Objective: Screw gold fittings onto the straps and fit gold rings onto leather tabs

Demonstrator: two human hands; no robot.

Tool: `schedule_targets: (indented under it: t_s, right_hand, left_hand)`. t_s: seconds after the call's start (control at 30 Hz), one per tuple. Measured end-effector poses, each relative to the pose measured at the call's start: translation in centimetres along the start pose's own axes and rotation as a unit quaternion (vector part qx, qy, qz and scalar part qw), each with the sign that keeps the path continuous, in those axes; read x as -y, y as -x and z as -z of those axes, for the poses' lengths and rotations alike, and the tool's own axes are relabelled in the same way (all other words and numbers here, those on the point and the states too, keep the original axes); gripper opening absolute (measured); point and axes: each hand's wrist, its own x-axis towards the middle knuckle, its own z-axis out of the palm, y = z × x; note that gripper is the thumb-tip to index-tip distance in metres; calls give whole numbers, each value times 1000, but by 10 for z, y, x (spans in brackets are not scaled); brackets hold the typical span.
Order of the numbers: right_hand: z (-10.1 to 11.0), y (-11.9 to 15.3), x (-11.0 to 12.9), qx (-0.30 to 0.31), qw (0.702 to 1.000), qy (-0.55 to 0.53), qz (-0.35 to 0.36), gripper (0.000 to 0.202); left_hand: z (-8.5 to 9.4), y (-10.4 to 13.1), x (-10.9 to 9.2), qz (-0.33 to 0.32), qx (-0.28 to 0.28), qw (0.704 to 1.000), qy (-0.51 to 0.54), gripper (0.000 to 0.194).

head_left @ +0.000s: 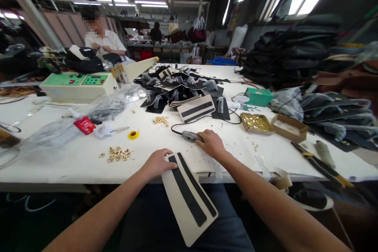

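My left hand [159, 163] pinches the upper end of a cream panel [177, 197] with two black strips on it. The panel slants down from the table edge over my lap. On the table, my right hand [211, 143] is closed around the back end of a grey corded hand tool [189, 136], whose black cable loops behind it. A similar striped panel [196, 109] lies just beyond the tool, against a heap of black pieces [180, 88] with clear plastic on them. Small gold rings [118, 154] are piled left of my left hand.
A yellow tape roll [133, 135] and red tube [84, 125] lie to the left, before a green-topped machine [79, 86]. At right are a box of gold fittings [256, 123], a green box [259, 97] and yellow-black cutters [320, 163]. A person [104, 41] sits across the table.
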Motion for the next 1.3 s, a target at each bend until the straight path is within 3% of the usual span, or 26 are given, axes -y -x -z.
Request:
schedule_targets:
  t_s: [0.1, 0.17, 0.23, 0.33, 0.37, 0.47, 0.57, 0.63, 0.7, 0.77, 0.83, 0.87, 0.93, 1.07, 1.2, 1.3]
  right_hand:
    - [8, 29, -1, -45, 997, -60, -7, 28]
    - [9, 64, 5, -82, 980, -178, -24, 32]
    - [3, 107, 15, -102, 938, -322, -71, 34]
    - [-10, 164, 35, -59, 881, -446, -146, 37]
    - [-14, 177, 42, -34, 858, -485, -164, 41]
    - [-21, 194, 65, 19, 794, -580, -180, 51]
    - [-23, 191, 85, 67, 761, -621, -175, 51]
    - [-24, 185, 95, 95, 770, -606, -175, 45]
    - [-22, 178, 102, 82, 819, -550, -142, 33]
    - [-16, 167, 108, 55, 876, -477, -53, 22]
    - [-6, 154, 117, 67, 905, -415, 71, 16]
    - [-1, 147, 123, 90, 906, -392, 130, 18]
    - [7, 135, 137, 133, 897, -355, 227, 30]
    - [20, 118, 169, 187, 869, -299, 345, 46]
    - [29, 101, 191, 292, 835, -318, 342, 34]
    - [21, 76, 201, 345, 810, -386, 275, 15]
  left_hand:
    - [2, 29, 7, 46, 9, 994, 103, 42]
    - [1, 55, 17, 77, -4, 979, 187, 46]
    - [-2, 81, 31, 124, -54, 930, 343, 49]
    - [-13, 115, 51, 173, -145, 817, 531, 49]
    - [-18, 124, 57, 177, -167, 797, 552, 46]
    - [-34, 146, 68, 190, -224, 765, 574, 36]
    - [-45, 159, 75, 195, -262, 739, 589, 39]
    - [-47, 166, 81, 194, -262, 752, 573, 46]
    - [-44, 173, 88, 182, -288, 802, 491, 54]
    - [-37, 182, 93, 165, -365, 854, 332, 62]
    - [-28, 192, 92, 124, -444, 873, 160, 67]
    - [-24, 197, 89, 91, -462, 877, 90, 67]
    - [-14, 202, 77, -2, -446, 895, 2, 64]
    - [2, 197, 52, -173, -309, 935, 15, 52]
    - [7, 185, 48, -203, -227, 941, 147, 11]
    - [3, 182, 58, -165, -208, 940, 214, 6]
